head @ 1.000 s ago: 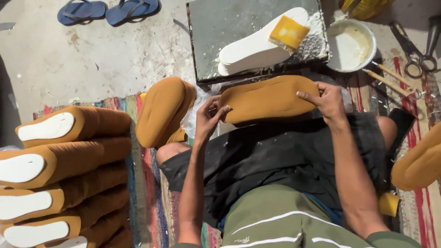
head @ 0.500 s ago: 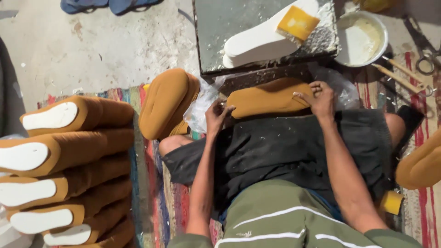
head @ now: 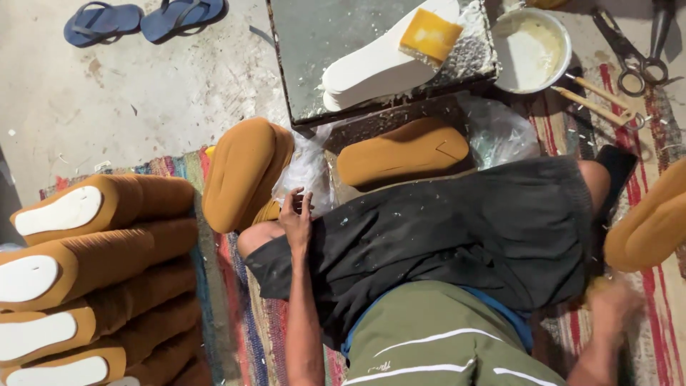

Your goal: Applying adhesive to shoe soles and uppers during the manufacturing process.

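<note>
While my left hand rests open and empty on the dark cloth over my lap, the tan sole lies released just beyond that cloth. Its long axis runs sideways, notched end pointing toward the metal bowl. My right hand is blurred beside the cloth; I cannot tell its grip.

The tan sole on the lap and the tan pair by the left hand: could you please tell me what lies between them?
In the head view, crumpled clear plastic lies between the sole and the pair.
</note>
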